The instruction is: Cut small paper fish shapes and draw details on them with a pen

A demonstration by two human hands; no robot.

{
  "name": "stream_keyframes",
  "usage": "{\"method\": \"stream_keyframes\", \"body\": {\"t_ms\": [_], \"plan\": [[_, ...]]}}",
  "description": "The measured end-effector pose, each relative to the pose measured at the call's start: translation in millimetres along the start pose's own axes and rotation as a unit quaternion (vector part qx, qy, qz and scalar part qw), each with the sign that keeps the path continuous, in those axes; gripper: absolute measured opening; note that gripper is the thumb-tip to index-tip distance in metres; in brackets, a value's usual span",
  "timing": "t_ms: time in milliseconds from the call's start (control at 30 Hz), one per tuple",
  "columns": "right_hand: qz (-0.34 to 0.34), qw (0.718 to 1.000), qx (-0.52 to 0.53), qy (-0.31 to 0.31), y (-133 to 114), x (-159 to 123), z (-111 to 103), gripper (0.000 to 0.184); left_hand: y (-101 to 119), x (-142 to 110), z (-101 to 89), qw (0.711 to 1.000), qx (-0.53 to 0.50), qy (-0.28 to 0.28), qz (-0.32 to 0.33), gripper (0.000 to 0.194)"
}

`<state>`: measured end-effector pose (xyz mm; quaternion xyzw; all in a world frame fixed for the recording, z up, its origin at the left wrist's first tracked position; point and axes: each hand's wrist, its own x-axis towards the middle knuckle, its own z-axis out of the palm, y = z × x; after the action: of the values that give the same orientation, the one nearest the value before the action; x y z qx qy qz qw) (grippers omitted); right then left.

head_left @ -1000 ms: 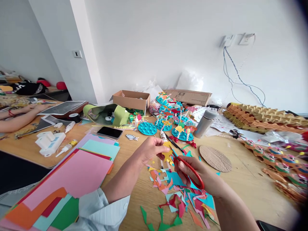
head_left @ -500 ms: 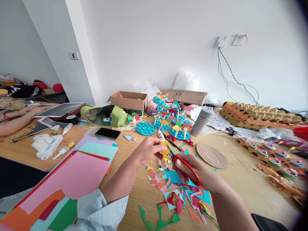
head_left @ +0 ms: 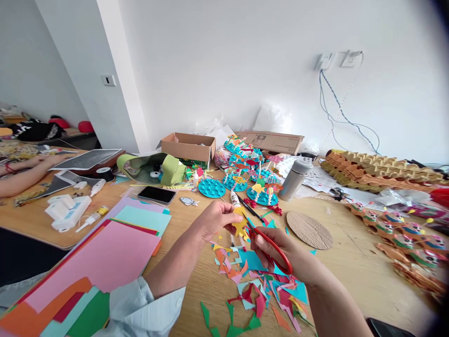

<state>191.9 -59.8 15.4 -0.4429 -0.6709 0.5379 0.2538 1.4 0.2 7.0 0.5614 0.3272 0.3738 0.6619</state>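
Note:
Between the thumb and fingers of my left hand [head_left: 220,219] is a small yellow paper cutout [head_left: 240,228], pinched at its upper left. My right hand [head_left: 275,250] grips red-handled scissors [head_left: 271,245], whose blades reach the cutout's right edge. Below both hands lie several colored paper scraps [head_left: 250,292] in blue, pink, orange, red and green. A white glue bottle [head_left: 235,199] and a black pen [head_left: 251,209] rest just beyond the cutout. Farther back stand blue scalloped discs [head_left: 212,187] and paper fish [head_left: 258,188] on striped sticks.
Stacked colored paper [head_left: 101,257] lies at left, near a phone [head_left: 156,194] and a green visor [head_left: 150,168]. A corrugated cardboard oval [head_left: 309,229] and a grey bottle [head_left: 296,178] are at right, before egg trays [head_left: 382,171]. Another person's arm [head_left: 24,175] rests at far left.
The view has shifted very slightly. Both hands stay nearly in place, with the scissors still at the yellow cutout's edge.

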Motion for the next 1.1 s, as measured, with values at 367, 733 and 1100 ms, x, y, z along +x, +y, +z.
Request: {"method": "stream_keyframes", "body": {"t_ms": [367,733,1100], "plan": [[-0.003,1.000,0.004,0.000,0.0,-0.7,0.1,0.057,4.9,-3.0,1.9,1.000,-0.020,0.001,-0.001,0.030],[-0.008,1.000,-0.012,0.000,0.7,-1.9,0.9,0.056,3.6,-2.3,3.6,1.000,0.010,0.008,0.003,0.027],[-0.018,1.000,0.002,0.003,1.0,2.6,3.0,0.056,1.1,0.9,1.5,0.999,0.025,0.008,0.019,0.023]]}}
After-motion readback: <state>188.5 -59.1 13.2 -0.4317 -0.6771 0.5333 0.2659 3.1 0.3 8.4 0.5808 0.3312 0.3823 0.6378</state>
